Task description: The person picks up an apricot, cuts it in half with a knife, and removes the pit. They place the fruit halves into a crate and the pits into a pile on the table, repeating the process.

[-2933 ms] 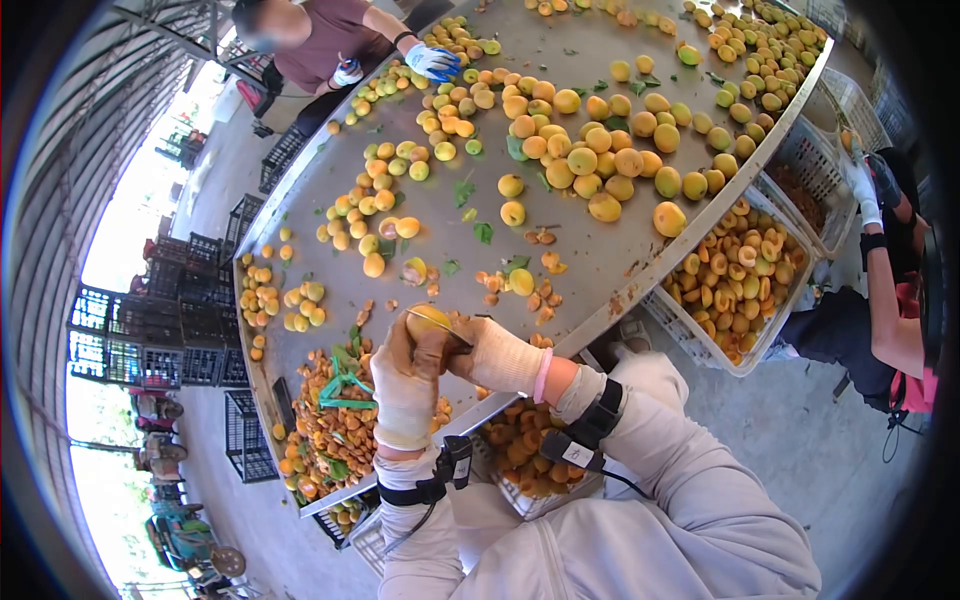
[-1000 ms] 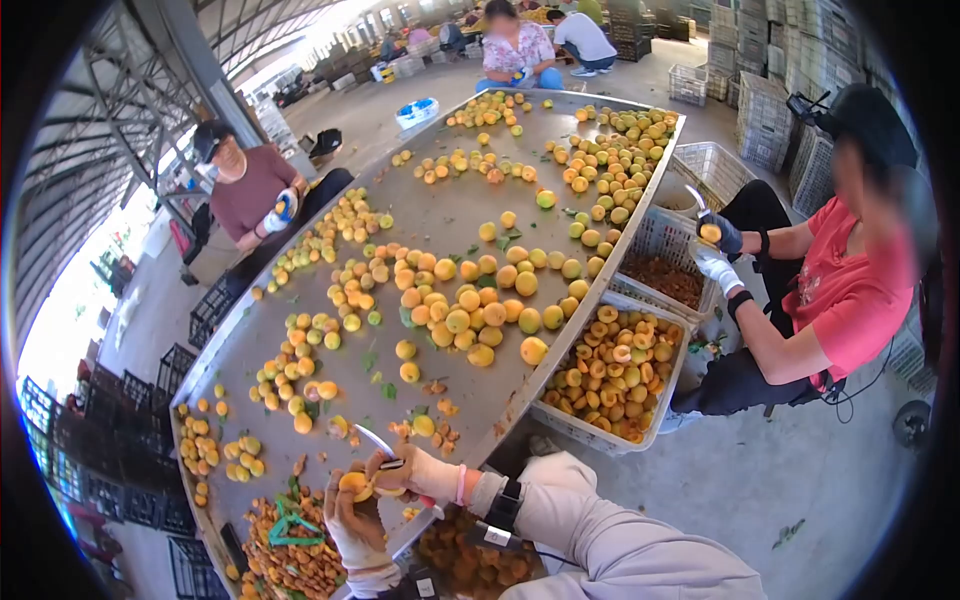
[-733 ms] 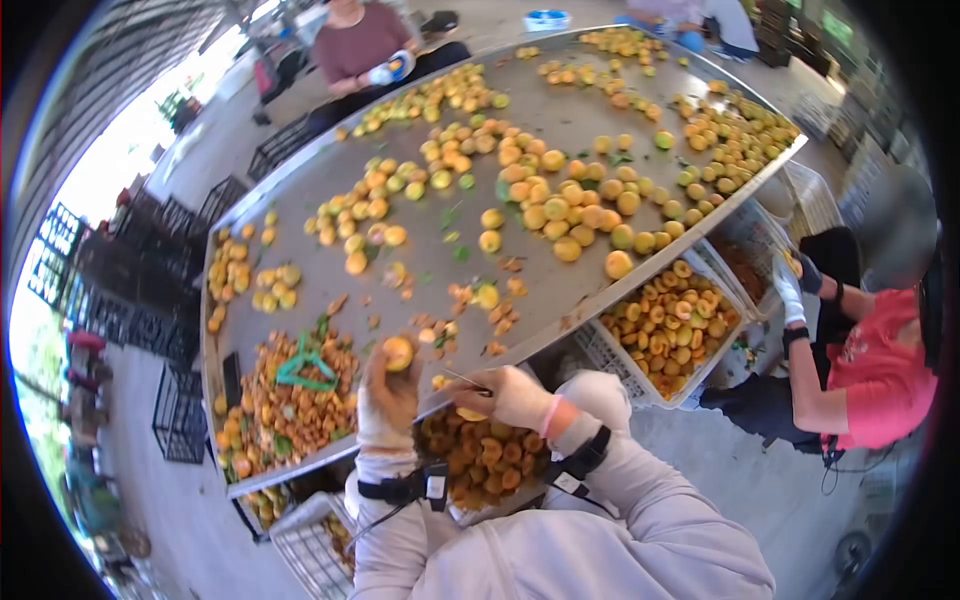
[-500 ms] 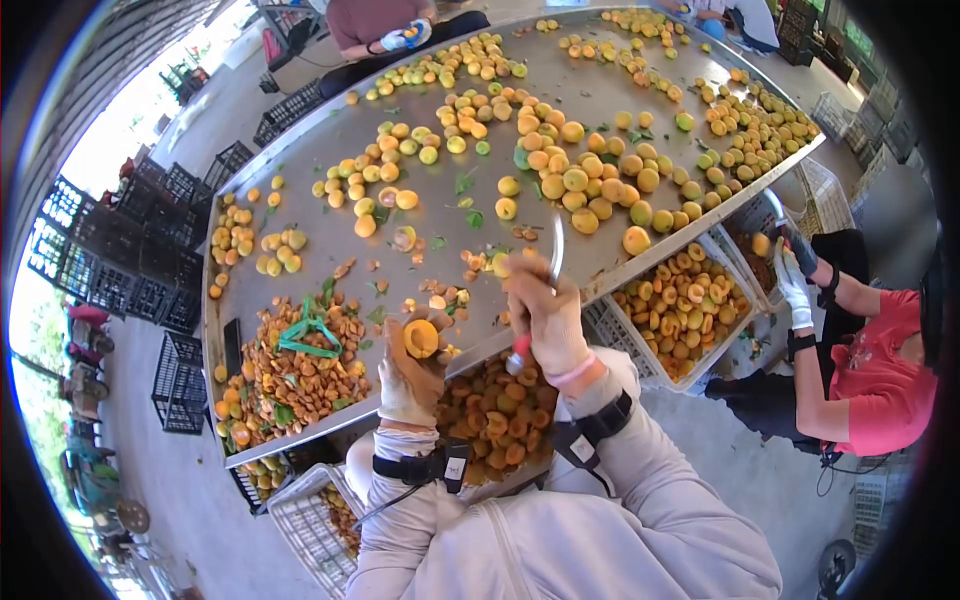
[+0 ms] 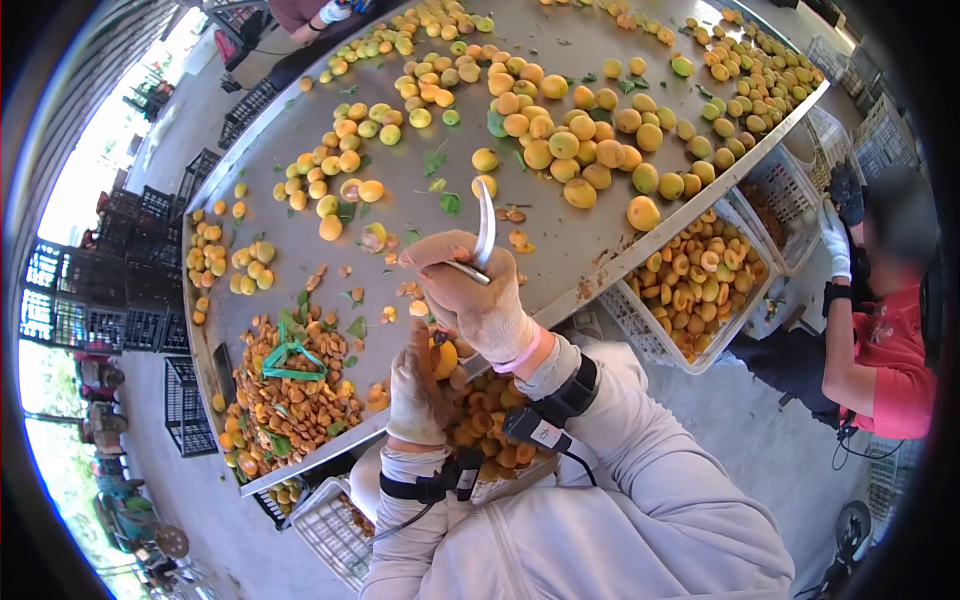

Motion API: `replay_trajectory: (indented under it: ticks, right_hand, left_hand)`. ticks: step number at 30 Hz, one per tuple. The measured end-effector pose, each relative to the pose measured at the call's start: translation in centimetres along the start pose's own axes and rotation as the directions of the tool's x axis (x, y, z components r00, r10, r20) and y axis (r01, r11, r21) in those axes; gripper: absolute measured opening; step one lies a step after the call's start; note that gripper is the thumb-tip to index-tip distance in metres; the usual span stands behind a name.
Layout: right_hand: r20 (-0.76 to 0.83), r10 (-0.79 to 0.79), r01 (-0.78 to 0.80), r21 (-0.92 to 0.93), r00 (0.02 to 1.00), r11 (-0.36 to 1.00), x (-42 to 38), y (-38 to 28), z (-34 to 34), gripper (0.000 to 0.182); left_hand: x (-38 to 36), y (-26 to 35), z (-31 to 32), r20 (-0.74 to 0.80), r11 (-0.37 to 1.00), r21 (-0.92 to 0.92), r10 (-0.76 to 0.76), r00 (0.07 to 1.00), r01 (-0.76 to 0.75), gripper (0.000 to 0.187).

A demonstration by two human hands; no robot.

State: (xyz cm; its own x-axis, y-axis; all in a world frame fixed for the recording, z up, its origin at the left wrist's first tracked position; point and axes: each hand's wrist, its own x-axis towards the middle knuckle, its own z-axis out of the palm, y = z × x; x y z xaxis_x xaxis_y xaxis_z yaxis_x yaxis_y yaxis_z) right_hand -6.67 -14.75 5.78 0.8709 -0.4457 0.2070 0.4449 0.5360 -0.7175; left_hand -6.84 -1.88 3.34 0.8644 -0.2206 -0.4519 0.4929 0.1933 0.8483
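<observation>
My left hand [image 5: 418, 390], in a dirty glove, is closed around an orange apricot [image 5: 443, 358] at the table's near edge. Directly above and right of it, my gloved right hand [image 5: 478, 300] grips a curved knife [image 5: 486, 228], its blade pointing up and away from me. The right hand partly covers the apricot, so the cut on it cannot be seen. Below both hands, halved apricots [image 5: 490, 425] fill a container. A heap of apricot pits and scraps [image 5: 300, 400] lies left of my left hand, with a green strap [image 5: 293, 360] on top.
Many whole apricots [image 5: 565, 145] and some leaves are spread over the metal table [image 5: 400, 270]. A crate of halved apricots [image 5: 690, 290] stands right, near a co-worker in a red shirt [image 5: 890, 350]. Black crates [image 5: 90, 275] are stacked left. Another person's gloved hand [image 5: 335, 12] shows at the far side.
My right hand has moved left and down, close to my left hand, with the knife turned. The left hand has rotated with the apricot. The view has shifted, and the co-worker's hands have moved up.
</observation>
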Motion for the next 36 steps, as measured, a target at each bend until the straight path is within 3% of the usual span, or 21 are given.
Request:
replay_trajectory:
  ticks: [1, 3, 6, 12, 13, 16, 18, 19, 21, 23, 24, 27, 28, 31, 32, 33, 34, 35, 36]
  right_hand:
    - [0.025, 0.036, -0.038, 0.053, 0.999, 0.998, 0.3, 0.2, -0.4, 0.018]
    - [0.079, 0.140, -0.156, 0.270, 0.987, 0.950, 1.0, 0.2, -0.9, 0.017]
    - [0.078, 0.318, -0.321, 0.417, 0.945, 0.851, 2.2, 0.0, -1.6, 0.016]
    - [0.069, 0.431, -0.364, 0.663, 0.900, 0.654, 2.9, 3.1, -3.9, 0.020]
    - [-0.030, 0.414, -0.302, 0.638, 0.910, 0.709, 3.0, 3.0, -3.7, 0.020]
    - [-0.273, 0.316, -0.155, 0.481, 0.909, 0.863, 3.0, 2.3, -3.2, 0.017]
    - [-0.362, 0.208, -0.103, 0.289, 0.909, 0.952, 3.1, 1.2, -3.6, 0.014]
    - [-0.323, 0.293, -0.252, 0.165, 0.900, 0.954, 3.0, 1.4, -3.4, 0.016]
    - [-0.284, 0.464, -0.509, -0.109, 0.839, 0.854, 2.2, 2.3, -2.6, 0.021]
    - [-0.181, 0.553, -0.582, -0.267, 0.813, 0.768, 1.1, 2.4, -1.0, 0.027]
    - [-0.136, 0.600, -0.605, -0.348, 0.788, 0.716, 0.7, 2.4, -0.5, 0.030]
    - [-0.006, 0.622, -0.608, -0.211, 0.783, 0.765, 0.1, 3.4, -0.6, 0.035]
    - [0.001, 0.570, -0.563, -0.156, 0.822, 0.812, 0.1, 4.5, -0.8, 0.032]
    - [-0.030, 0.449, -0.431, -0.343, 0.893, 0.835, -0.5, 5.4, -0.9, 0.028]
    - [-0.033, 0.486, -0.467, -0.341, 0.873, 0.816, -0.4, 5.1, -1.0, 0.027]
    - [-0.033, 0.522, -0.501, -0.339, 0.852, 0.796, -0.1, 4.7, -1.3, 0.026]
    - [-0.028, 0.559, -0.534, -0.339, 0.829, 0.775, 0.2, 4.3, -1.6, 0.025]
    - [-0.040, 0.393, -0.344, -0.573, 0.918, 0.744, 0.5, 4.6, -2.4, 0.024]
    - [-0.004, 0.215, -0.141, -0.764, 0.977, 0.630, 0.8, 5.5, -3.7, 0.023]
  left_hand:
    - [0.3, -0.2, 0.1, -0.063, 0.999, -0.043, -0.027, 0.998, 0.024, 0.049]
    - [0.6, 0.5, 0.1, 0.062, 0.996, 0.060, -0.074, 0.995, 0.070, 0.049]
    - [1.7, 0.7, -0.9, 0.238, 0.978, 0.162, -0.166, 0.957, 0.129, 0.039]
    - [3.0, 0.9, -1.7, 0.456, 0.958, 0.038, -0.271, 0.848, 0.285, 0.035]
    - [3.5, 1.1, -1.6, 0.481, 0.955, 0.036, -0.276, 0.832, 0.296, 0.035]
    - [4.0, 1.7, -0.1, 0.051, 0.979, 0.194, -0.070, 0.996, 0.058, 0.044]
    - [4.3, 2.5, 0.1, 0.072, 0.983, 0.139, 0.106, 0.992, -0.116, 0.041]
    - [4.5, 3.0, 0.2, 0.084, 0.973, 0.111, 0.193, 0.978, -0.201, 0.040]
    - [4.7, 2.7, -0.7, 0.185, 0.850, 0.265, 0.418, 0.889, -0.455, 0.044]
    - [4.4, 2.2, -0.2, 0.256, 0.636, 0.396, 0.617, 0.745, -0.663, 0.042]
    - [4.1, 2.1, -0.3, 0.341, 0.565, 0.401, 0.638, 0.690, -0.721, 0.040]
    - [3.5, 1.1, -0.1, 0.334, 0.460, 0.487, 0.687, 0.645, -0.743, 0.039]
    - [2.8, 1.4, 0.7, 0.326, 0.444, 0.494, 0.702, 0.633, -0.747, 0.036]
    - [2.5, 2.3, 1.2, 0.123, 0.813, 0.256, 0.508, 0.852, -0.522, 0.035]
    - [3.4, 2.2, -0.1, 0.212, 0.923, -0.007, 0.377, 0.902, -0.384, 0.036]
    - [5.2, 2.0, -2.4, 0.331, 0.950, -0.250, 0.264, 0.906, -0.186, 0.036]
    - [5.8, 2.3, -3.3, 0.464, 0.894, -0.446, 0.184, 0.867, 0.049, 0.037]
    - [6.1, 2.1, -3.9, 0.387, 0.874, -0.481, 0.140, 0.912, 0.070, 0.038]
    - [5.9, 2.2, -3.9, 0.308, 0.852, -0.516, 0.089, 0.947, 0.088, 0.040]
